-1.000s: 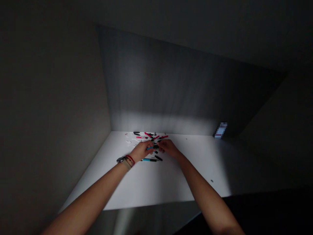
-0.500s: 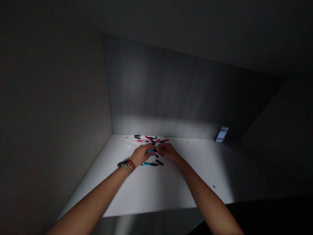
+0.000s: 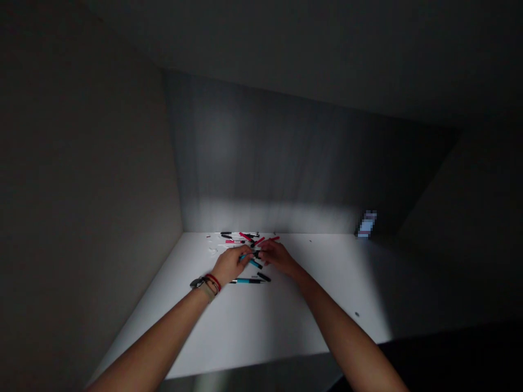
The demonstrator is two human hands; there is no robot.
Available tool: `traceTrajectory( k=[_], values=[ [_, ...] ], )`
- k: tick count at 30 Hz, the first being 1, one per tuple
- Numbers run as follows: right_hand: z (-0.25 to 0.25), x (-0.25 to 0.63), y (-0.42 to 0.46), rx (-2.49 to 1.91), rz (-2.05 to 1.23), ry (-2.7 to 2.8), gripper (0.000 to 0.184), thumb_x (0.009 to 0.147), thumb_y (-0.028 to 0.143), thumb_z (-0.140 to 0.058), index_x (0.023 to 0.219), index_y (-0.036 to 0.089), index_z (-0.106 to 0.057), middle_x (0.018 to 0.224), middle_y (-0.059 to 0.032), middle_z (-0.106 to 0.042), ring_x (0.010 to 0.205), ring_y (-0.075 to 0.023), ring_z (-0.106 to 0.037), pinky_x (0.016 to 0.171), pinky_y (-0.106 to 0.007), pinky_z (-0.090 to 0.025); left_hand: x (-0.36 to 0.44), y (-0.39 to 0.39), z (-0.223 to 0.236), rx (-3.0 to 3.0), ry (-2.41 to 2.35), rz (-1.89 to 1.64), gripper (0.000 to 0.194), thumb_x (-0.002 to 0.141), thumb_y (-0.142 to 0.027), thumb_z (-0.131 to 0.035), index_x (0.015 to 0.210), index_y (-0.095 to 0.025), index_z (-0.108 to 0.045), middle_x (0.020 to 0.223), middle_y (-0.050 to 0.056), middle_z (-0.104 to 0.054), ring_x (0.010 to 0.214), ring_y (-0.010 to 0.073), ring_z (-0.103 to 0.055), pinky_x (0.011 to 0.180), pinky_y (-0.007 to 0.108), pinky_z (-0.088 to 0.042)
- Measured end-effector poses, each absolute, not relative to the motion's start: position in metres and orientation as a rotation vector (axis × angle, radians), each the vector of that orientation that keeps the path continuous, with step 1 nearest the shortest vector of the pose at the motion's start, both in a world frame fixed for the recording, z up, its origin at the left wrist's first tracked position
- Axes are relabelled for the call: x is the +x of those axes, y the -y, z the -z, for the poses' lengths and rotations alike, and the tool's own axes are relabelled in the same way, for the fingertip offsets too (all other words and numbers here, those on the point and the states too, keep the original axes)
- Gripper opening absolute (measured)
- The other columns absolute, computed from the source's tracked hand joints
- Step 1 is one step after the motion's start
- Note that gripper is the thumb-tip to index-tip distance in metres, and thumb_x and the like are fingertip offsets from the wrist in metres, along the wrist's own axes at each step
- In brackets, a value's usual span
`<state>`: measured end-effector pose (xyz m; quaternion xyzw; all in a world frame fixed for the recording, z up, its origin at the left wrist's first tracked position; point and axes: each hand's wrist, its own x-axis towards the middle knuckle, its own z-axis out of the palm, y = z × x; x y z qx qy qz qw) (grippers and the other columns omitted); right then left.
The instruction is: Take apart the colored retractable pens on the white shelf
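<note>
So I've got my left hand (image 3: 229,264) and right hand (image 3: 277,257) almost meeting toward the back of the white surface (image 3: 229,337), both arms reaching in from the bottom of the head view. Left grip is narrow: thumb and fingers are closed on a blue pen (image 3: 243,256), which sits right between my hands with its black end toward the right one. Right grip I honestly can't call. The fingers are curled in right up at that black end, but it's too small and dim to see if they're pinching it.

A second blue pen (image 3: 255,263) slants just below the one I'm holding, and I can't tell if it touches my fingers. Nearer me there's a third blue pen (image 3: 245,281) lying flat, with a black cap (image 3: 263,276) just beside its right end.

Behind my hands it's a bit of a mess: red pens (image 3: 233,242), some black bits (image 3: 226,233) and white scraps (image 3: 213,251), all scattered close to the grey wall (image 3: 253,152).

I'm wearing a watch (image 3: 198,283) and a red bracelet (image 3: 213,280) on the left wrist, and a small dark speck (image 3: 357,314) sits well apart on the right.
</note>
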<state>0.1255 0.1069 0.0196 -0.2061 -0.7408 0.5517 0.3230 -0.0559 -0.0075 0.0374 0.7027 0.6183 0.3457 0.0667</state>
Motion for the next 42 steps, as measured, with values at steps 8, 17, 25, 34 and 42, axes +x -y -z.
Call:
traceTrajectory(
  k=[8, 17, 25, 34, 42],
  values=[
    [-0.025, 0.125, -0.110, -0.617, -1.410, 1.840, 0.037, 0.071, 0.053, -0.074, 0.081, 0.018, -0.067, 0.062, 0.0011, -0.063, 0.049, -0.0107, -0.055, 0.047, -0.023, -0.047, -0.058, 0.004, -0.034, 2.133, -1.781, -1.126, 0.014, 0.086, -0.021, -0.050, 0.093, -0.020, -0.062, 0.085, 0.003, -0.068, 0.074, 0.0169, -0.061, 0.066, 0.024, -0.041],
    [-0.020, 0.128, -0.116, -0.695, -1.503, 1.720, 0.039, 0.067, 0.052, -0.077, 0.082, 0.018, -0.068, 0.061, 0.0016, -0.062, 0.051, -0.0102, -0.055, 0.051, -0.024, -0.049, -0.060, 0.003, -0.032, 2.093, -1.798, -1.136, 0.017, 0.091, -0.029, -0.049, 0.099, -0.021, -0.061, 0.087, 0.003, -0.068, 0.075, 0.0173, -0.061, 0.067, 0.025, -0.041],
    [-0.022, 0.133, -0.118, -0.722, -1.362, 1.866, 0.037, 0.074, 0.052, -0.069, 0.076, 0.016, -0.066, 0.052, 0.0035, -0.054, 0.046, -0.0092, -0.048, 0.047, -0.022, -0.041, -0.062, 0.002, -0.034, 2.087, -1.918, -1.034, 0.030, 0.095, -0.040, -0.044, 0.092, -0.022, -0.068, 0.081, 0.004, -0.069, 0.073, 0.0183, -0.061, 0.064, 0.025, -0.038],
    [-0.020, 0.140, -0.131, -0.777, -0.966, 1.962, 0.053, 0.073, 0.038, -0.073, 0.121, 0.022, -0.063, 0.105, -0.0067, -0.067, 0.069, -0.0125, -0.060, 0.064, -0.027, -0.050, -0.068, 0.000, -0.033, 1.966, -2.082, -1.108, 0.034, 0.096, -0.044, -0.042, 0.090, -0.022, -0.067, 0.079, 0.005, -0.068, 0.073, 0.0187, -0.061, 0.062, 0.025, -0.034],
    [-0.020, 0.126, -0.111, -0.572, -1.355, 2.113, 0.044, 0.072, 0.053, -0.073, 0.095, 0.016, -0.070, 0.066, -0.0015, -0.066, 0.047, -0.0103, -0.053, 0.043, -0.021, -0.042, -0.059, 0.002, -0.031, 2.153, -1.827, -1.016, 0.040, 0.094, -0.050, -0.045, 0.081, -0.020, -0.068, 0.066, 0.001, -0.061, 0.060, 0.0150, -0.053, 0.056, 0.024, -0.030]
  ],
)
